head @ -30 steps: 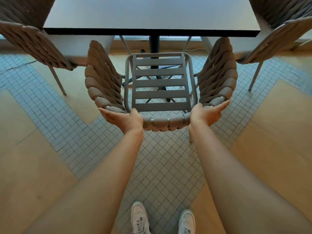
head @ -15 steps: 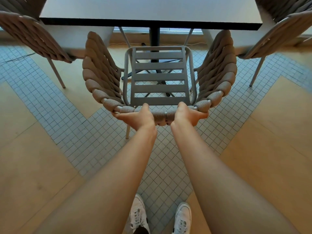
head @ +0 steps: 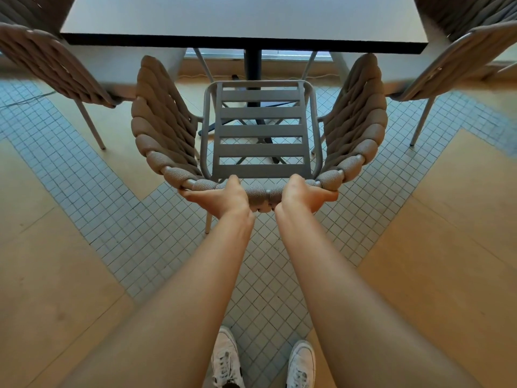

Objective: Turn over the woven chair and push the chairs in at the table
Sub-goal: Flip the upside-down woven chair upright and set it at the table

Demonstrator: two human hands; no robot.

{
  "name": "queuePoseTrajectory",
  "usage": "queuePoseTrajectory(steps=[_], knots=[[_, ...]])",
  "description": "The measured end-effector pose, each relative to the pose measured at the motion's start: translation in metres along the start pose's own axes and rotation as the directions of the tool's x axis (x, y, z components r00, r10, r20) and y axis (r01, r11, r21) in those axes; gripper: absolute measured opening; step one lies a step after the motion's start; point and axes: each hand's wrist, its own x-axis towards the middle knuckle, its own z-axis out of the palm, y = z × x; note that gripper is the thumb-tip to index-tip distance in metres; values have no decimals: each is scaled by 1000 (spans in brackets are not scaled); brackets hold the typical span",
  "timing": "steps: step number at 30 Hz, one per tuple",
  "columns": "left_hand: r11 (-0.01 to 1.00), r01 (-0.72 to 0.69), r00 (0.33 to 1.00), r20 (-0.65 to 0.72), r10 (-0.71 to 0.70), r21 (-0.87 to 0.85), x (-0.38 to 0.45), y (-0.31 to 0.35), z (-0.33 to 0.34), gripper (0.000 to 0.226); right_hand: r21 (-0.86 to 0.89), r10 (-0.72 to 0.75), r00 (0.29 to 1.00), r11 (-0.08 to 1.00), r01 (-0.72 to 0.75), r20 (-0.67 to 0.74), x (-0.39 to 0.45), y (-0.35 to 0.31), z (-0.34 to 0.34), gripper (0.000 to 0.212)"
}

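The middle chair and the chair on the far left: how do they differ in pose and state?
The middle chair faces the table squarely, while the left chair stands turned at an angle beside it. Both hands, left hand and right hand, hold the middle chair's back rim; nobody touches the left chair. Both share the same woven beige band and pale metal legs.

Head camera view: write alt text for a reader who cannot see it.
Both hands, left hand and right hand, grip the back rim of a woven chair facing a dark table. Two more woven chairs flank it on a tiled floor.
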Motion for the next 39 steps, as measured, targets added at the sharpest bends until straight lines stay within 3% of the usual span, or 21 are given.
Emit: queuePoseTrajectory(steps=[11, 19, 22, 24, 26, 28, 30, 32, 35, 39], knots=[[996, -84, 986, 149, 78, 35, 7, 2, -14, 115, -24, -8, 999, 1000, 9, 35, -2, 3, -4, 82], [996, -87, 989, 125, 84, 21, 11, 6, -12, 115, -70, 6, 999, 998, -3, 37, -3, 6, -1, 82], [995, -79, 987, 142, 69, 63, 15, 10, -15, 121, -159, 1, 996, 987, 13, 91, -3, 7, -6, 89], [956, -143, 978, 182, 97, 255, 17, 10, -23, 124, -395, -69, 994, 914, 97, 83, 0, 9, -13, 110], [765, -372, 926, 270, 265, 526, 21, 5, -37, 119, -671, -265, 954, 683, 288, 139, 3, 11, -24, 126], [457, -675, 737, 492, 463, 580, 24, 4, -53, 100, -738, -491, 805, 395, 547, 334, 7, 10, -38, 121], [151, -854, 505, 727, 465, 497, 29, 6, -66, 77, -719, -496, 664, 108, 687, 560, 11, 6, -51, 99], [-25, -903, 393, 849, 353, 428, 31, 11, -76, 66, -693, -376, 627, -63, 718, 683, 15, -4, -62, 87], [-133, -912, 350, 906, 238, 387, 25, 24, -85, 70, -650, -218, 613, -214, 729, 759, 13, -27, -76, 89], [-242, -877, 425, 905, 11, 415, 11, 50, -80, 77, -551, -54, 572, -358, 754, 818, -2, -60, -95, 95]])
